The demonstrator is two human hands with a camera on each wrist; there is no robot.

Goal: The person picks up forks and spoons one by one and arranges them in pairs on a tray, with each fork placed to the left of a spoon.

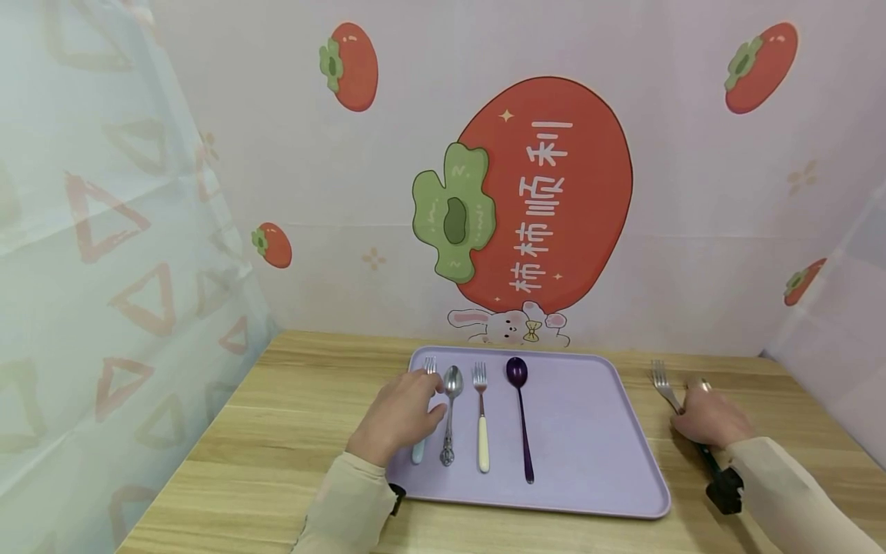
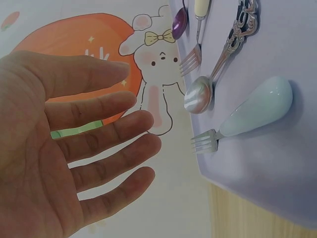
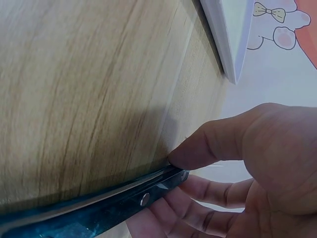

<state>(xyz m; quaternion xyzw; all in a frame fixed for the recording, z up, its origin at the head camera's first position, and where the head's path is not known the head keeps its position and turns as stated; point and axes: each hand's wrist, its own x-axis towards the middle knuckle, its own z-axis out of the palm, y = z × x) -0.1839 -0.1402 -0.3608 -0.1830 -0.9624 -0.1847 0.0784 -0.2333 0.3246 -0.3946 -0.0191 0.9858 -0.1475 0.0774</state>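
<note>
Over the left part of a lilac tray (image 1: 574,431), my left hand (image 1: 401,412) hangs with spread, relaxed fingers and holds nothing. Below it lies a fork with a pale blue handle (image 2: 260,109), partly hidden by the hand in the head view. Beside that fork, in a row on the tray, are a silver spoon (image 1: 453,381), a fork with a cream handle (image 1: 482,446) and a purple spoon (image 1: 517,373). Right of the tray, my right hand (image 1: 713,415) pinches a fork (image 1: 661,377) by its dark teal handle (image 3: 99,213), thumb against fingers, close over the wood.
A wooden table (image 1: 277,415) bears the tray. Behind it hangs a pale backdrop with printed persimmons and a rabbit (image 1: 512,327). Another patterned sheet (image 1: 104,269) hangs at the left. The tray's raised right rim (image 1: 633,415) stands between the two hands.
</note>
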